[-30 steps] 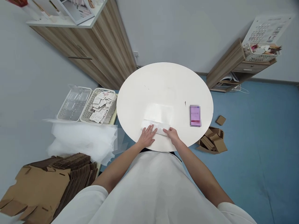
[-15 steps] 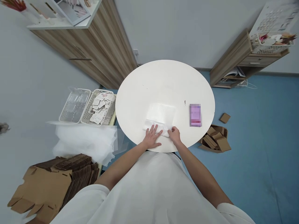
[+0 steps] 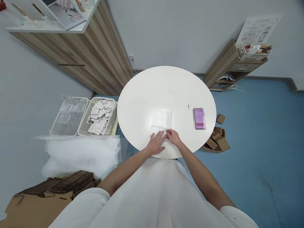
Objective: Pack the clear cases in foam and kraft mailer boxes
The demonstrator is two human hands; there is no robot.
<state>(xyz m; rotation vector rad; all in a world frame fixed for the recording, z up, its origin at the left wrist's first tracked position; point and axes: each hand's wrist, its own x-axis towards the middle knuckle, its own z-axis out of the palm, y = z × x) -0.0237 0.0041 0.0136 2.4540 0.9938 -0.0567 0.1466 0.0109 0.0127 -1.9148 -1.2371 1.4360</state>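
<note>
A thin, whitish translucent wrapping sheet (image 3: 162, 118) lies on the round white table (image 3: 166, 85), its near part folded over into a flat bundle. My left hand (image 3: 156, 142) rests on that fold with the fingers spread. At the fold's right end, my right hand (image 3: 173, 136) pinches the folded-in edge of the sheet, close to the left fingertips. Whether anything is inside the fold cannot be seen. A purple box (image 3: 199, 118), blurred in the picture, lies to the right of my hands.
At left stand a white basket of small cards (image 3: 98, 117) and a tray of clear packets (image 3: 68, 117). Nearer are a pile of white sheets (image 3: 80, 155) and stacked flat cardboard (image 3: 45, 205). An open carton of brown boxes (image 3: 216, 141) sits on the floor at right.
My right hand has moved left, folding the sheet's right side inward, so the sheet is narrower. My left hand stays pressed on the fold. The camera view has shifted slightly.
</note>
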